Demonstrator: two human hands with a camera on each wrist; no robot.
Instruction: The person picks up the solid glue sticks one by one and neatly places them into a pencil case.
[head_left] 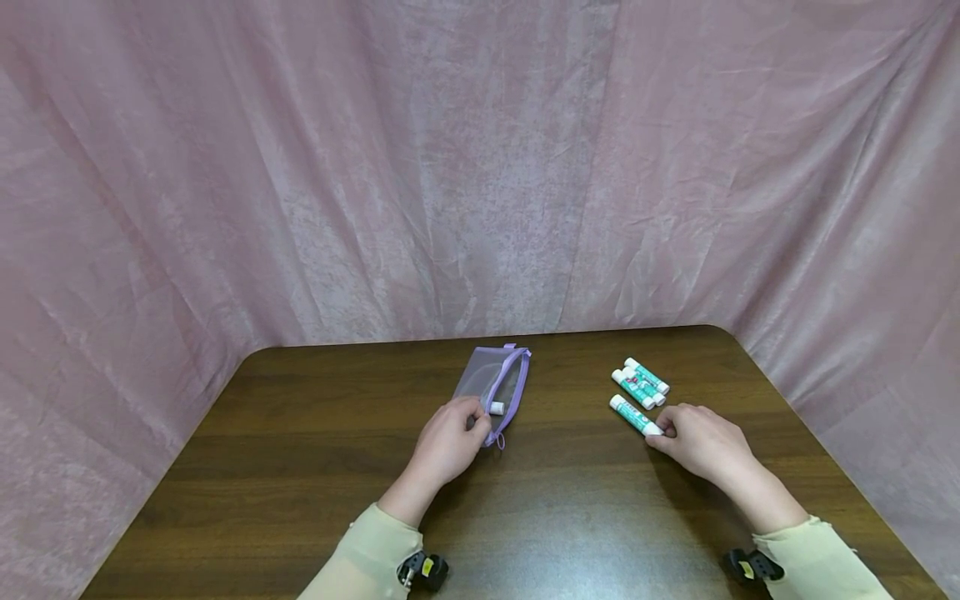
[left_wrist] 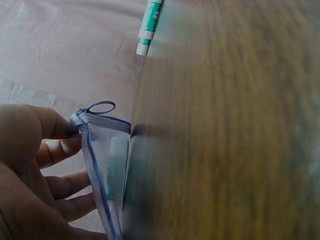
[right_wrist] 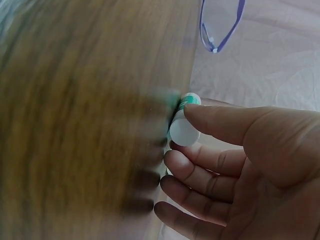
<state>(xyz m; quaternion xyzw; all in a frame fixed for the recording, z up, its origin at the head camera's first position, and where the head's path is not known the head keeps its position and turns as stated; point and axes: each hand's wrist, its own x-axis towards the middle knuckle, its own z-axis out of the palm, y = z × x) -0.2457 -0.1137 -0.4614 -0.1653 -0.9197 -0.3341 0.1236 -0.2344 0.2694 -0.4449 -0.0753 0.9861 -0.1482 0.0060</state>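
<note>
A purple-edged mesh zip pouch (head_left: 477, 373) lies on the table with its mouth parted toward the right. My left hand (head_left: 450, 439) pinches the near corner of the pouch between thumb and forefinger. Inside the mesh lies a green and white tube (left_wrist: 116, 162), its white end (head_left: 497, 408) showing at the mouth. At the right, my right hand (head_left: 703, 442) holds the near end of a green and white glue stick (head_left: 630, 412) between thumb and forefinger. The stick lies low over the wood. In the right wrist view the thumb covers part of its white end (right_wrist: 184, 132).
Several more green and white glue sticks (head_left: 641, 385) lie in a small group just beyond the right hand. The brown wooden table (head_left: 337, 417) has rounded far corners. A pink curtain (head_left: 450, 167) hangs behind it.
</note>
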